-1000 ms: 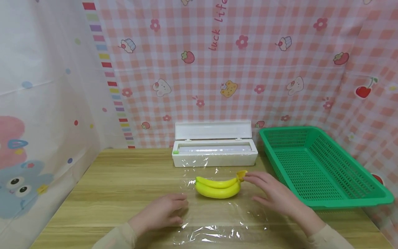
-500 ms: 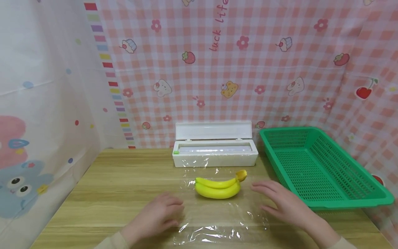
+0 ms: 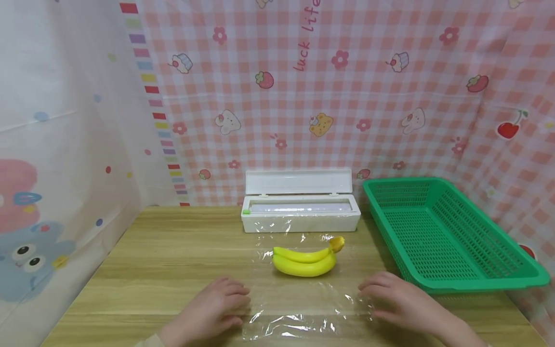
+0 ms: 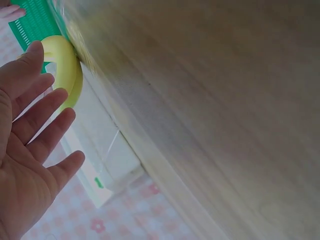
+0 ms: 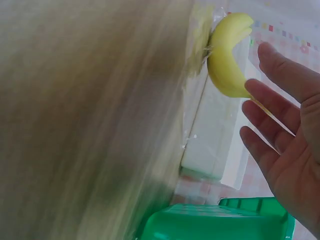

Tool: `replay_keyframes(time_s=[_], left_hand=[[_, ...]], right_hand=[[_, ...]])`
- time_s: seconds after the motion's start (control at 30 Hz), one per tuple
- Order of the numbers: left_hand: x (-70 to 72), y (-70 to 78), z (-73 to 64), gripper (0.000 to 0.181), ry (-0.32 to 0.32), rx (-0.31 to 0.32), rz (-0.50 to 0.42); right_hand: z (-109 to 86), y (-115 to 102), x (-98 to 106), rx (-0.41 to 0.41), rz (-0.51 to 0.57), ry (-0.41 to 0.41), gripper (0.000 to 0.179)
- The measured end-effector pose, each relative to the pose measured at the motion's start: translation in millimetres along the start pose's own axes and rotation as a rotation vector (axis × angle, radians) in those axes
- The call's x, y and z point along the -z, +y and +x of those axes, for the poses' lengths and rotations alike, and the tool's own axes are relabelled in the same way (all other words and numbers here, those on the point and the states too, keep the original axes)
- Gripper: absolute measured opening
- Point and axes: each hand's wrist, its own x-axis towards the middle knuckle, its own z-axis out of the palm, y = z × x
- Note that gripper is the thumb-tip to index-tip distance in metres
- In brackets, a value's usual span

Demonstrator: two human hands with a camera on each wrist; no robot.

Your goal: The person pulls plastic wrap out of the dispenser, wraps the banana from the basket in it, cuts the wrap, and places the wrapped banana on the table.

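Plainly, the bananas (image 3: 303, 264) lie between the two hands and a little beyond their fingertips, touched by neither. They are a yellow pair joined at a brownish stem, which points to the right and slightly away from the person. Beneath them a sheet of clear film (image 3: 299, 318) is spread over the wooden surface (image 3: 173, 255), glinting and wrinkled along its near edge.

The left hand (image 3: 210, 308) is beside the film's left edge, its grip wide and holding nothing — the left wrist view shows the thumb and fingers spread apart. The right hand (image 3: 401, 304) is at the film's right edge, near the basket; its grip is wide too, the fingers only gently bent and nothing held. Whether its fingertips touch the film, I cannot tell. The bananas are near both hands, with a gap on either side.

Behind the fruit is a white dispenser (image 3: 300, 222) — its lid (image 3: 299, 183) raised, a roll (image 3: 301, 207) showing inside, a small green tab (image 3: 246, 212) at its left end. The film runs from its front toward the person. On the right sits a green perforated basket (image 3: 427, 241). A pink checked cloth (image 3: 277, 96) hangs at the back.
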Motion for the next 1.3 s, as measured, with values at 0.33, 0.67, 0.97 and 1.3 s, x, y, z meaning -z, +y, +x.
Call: replay_keyframes(time_s=[0.33, 0.67, 0.97, 1.3], left_hand=[[2.3, 3.3, -5.0, 0.046, -0.042, -0.025, -0.046], [-4.2, 9.7, 4.9, 0.038, -0.143, -0.086, -0.043], [-8.3, 10.3, 10.9, 0.028, -0.236, -0.122, -0.012], [-10.7, 10.7, 12.1, 0.022, -0.178, -0.198, -0.006]], right_hand=[[-14.2, -4.4, -4.5, -0.03, 0.074, -0.115, 0.047], [-15.7, -7.9, -9.7, -0.059, 0.079, -0.141, 0.048], [-16.1, -6.7, -12.5, -0.089, 0.1, -0.222, 0.041], [-15.5, -7.3, -17.0, -0.034, 0.048, -0.177, 0.042]])
